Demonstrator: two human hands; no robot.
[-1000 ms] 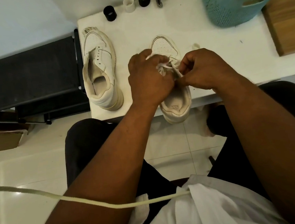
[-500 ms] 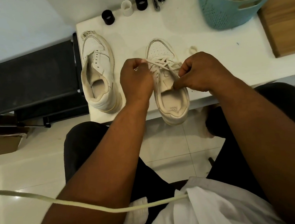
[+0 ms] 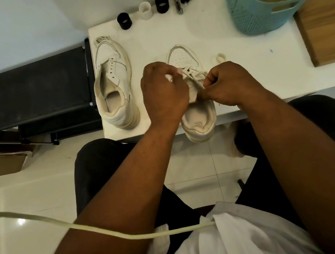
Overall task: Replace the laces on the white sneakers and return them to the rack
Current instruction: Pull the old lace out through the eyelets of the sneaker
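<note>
Left hand (image 3: pixel 163 93) moved back in beside right hand (image 3: pixel 226 84); both sets of fingers pinching limp, light lace (image 3: pixel 191 75) near its ends over the sneaker (image 3: pixel 199 116).

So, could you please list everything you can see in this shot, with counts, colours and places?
Sneaker being laced: 1, white, table front edge, heel overhanging.
Unlaced sneaker: 1, white, table left side.
Lace: 1, white, crossed over the laced sneaker.
Lace loop: 1, cream, table, right of that sneaker's toe.
Black cylinders: 2, table far edge.
White cylinder: 1, between them.
Basket: 1, light blue, table far right.
Table: 1, white.
Wooden board: 1, brown, right of the table.
Rack: 1, black, left of the table.
Cord: 1, cream, foreground.
Left hand: pinching the lace.
Right hand: pinching the lace.
</note>
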